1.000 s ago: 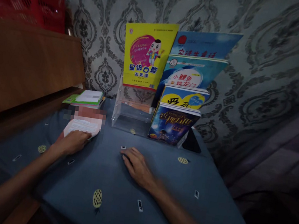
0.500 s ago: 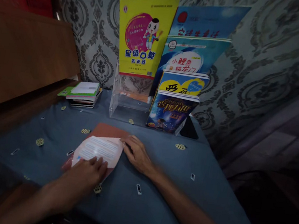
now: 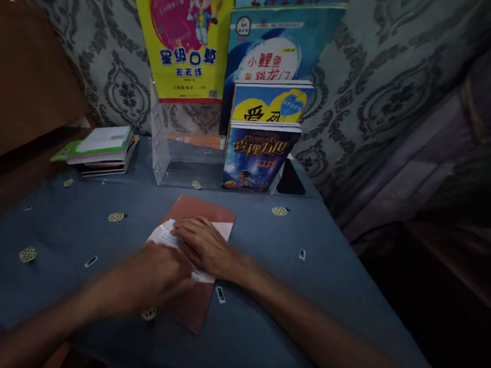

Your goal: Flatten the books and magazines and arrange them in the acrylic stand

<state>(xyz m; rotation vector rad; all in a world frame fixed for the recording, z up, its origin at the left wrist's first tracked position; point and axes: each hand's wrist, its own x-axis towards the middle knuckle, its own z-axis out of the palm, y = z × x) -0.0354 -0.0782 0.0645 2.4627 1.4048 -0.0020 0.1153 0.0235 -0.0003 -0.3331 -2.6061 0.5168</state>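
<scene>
A reddish-brown booklet or folded cover (image 3: 190, 306) lies on the cloth-covered table, with a white band across its middle. On that band, a small sheet of printed paper (image 3: 167, 235) shows partly, its lower part hidden under my hands. My right hand (image 3: 208, 249) rests over the white band, fingers stretched out together and pointing left. My left hand (image 3: 151, 277) is at the band's left side, close against the right fingers. Motion smears its bent fingers, so whether they pinch anything is unclear.
Behind stands a clear acrylic rack (image 3: 161, 159) with a yellow workbook (image 3: 177, 26) and several upright books, a dark blue one (image 3: 256, 158) in front. A stack of notebooks (image 3: 101, 147) is at left, a black flat object (image 3: 292, 179) at right. A wooden panel (image 3: 15, 88) borders the left.
The booklet has turned more upright in view. My right hand has moved from its right corner onto the white band, and my left hand to the band's left side. The view has shifted.
</scene>
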